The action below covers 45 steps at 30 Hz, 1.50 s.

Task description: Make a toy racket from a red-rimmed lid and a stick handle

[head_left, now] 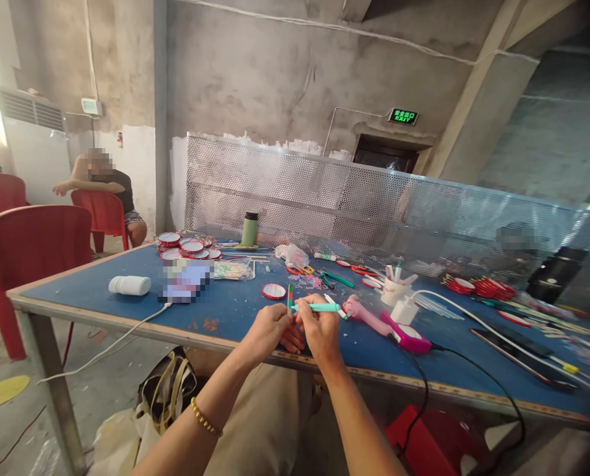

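Note:
My left hand and my right hand meet over the front edge of the blue table. The right hand's fingers are closed round a teal pen-like tool that lies level and points left. The left hand is pinched on a thin upright stick with red and green bands, close to the tool's tip. A gold bead bracelet circles my left wrist. A small red-rimmed round disc lies on the table just beyond my hands.
A pink glue gun and a white plug with cables lie right of my hands. Red-rimmed discs, a green flask, scissors, a white bottle and a perforated metal screen stand behind. A person sits far left among red chairs.

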{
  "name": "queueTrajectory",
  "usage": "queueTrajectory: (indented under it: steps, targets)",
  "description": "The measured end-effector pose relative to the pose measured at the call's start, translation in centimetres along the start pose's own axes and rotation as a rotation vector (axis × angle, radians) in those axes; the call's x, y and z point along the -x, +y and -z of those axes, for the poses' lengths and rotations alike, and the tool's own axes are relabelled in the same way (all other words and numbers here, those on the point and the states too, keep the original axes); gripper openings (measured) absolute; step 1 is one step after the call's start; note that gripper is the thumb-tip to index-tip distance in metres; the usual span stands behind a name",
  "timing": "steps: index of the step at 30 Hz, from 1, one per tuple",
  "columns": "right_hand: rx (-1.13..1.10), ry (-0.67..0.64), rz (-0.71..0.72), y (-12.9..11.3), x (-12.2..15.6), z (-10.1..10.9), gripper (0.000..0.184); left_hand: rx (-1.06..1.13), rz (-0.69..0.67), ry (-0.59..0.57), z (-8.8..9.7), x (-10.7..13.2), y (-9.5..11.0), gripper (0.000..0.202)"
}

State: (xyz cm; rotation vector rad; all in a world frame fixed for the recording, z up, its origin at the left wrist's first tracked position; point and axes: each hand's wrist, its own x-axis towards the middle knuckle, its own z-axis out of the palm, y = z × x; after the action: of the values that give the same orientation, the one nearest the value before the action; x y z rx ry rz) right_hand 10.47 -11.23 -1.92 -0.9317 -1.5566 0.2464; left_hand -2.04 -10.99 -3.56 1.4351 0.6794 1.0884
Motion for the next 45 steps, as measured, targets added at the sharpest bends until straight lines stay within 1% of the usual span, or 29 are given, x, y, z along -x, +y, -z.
queueTrajectory:
  steps: [6, 10, 16, 20, 28, 36, 45]
  targets:
    - [0.006, -0.013, -0.002, 0.16, -0.05, 0.05, 0.026, 0.004, 0.006, 0.01, -0.14, -0.03, 0.18, 0.026]
    - [-0.009, -0.018, -0.009, -0.21, -0.01, 0.08, 0.026, 0.01, 0.011, 0.018, -0.28, 0.05, 0.4, 0.03]
    - [-0.079, 0.029, -0.067, -0.49, 0.12, 0.02, 0.023, 0.008, -0.009, 0.001, -0.15, 0.07, 0.02, 0.033]
    - [-0.045, 0.03, -0.043, -0.15, 0.13, 0.0, 0.024, 0.015, -0.019, 0.001, -0.05, 0.07, -0.1, 0.034]
    - [-0.034, 0.01, -0.022, -0.11, 0.07, 0.05, 0.023, 0.013, 0.001, 0.013, -0.18, 0.12, 0.45, 0.028]
    - [-0.028, -0.004, -0.016, 0.15, 0.09, -0.07, 0.023, -0.003, 0.015, 0.014, -0.21, 0.11, 0.53, 0.021]
    - [-0.038, 0.015, -0.024, -0.22, 0.08, -0.02, 0.025, 0.004, 0.011, 0.012, -0.18, 0.14, 0.43, 0.027]
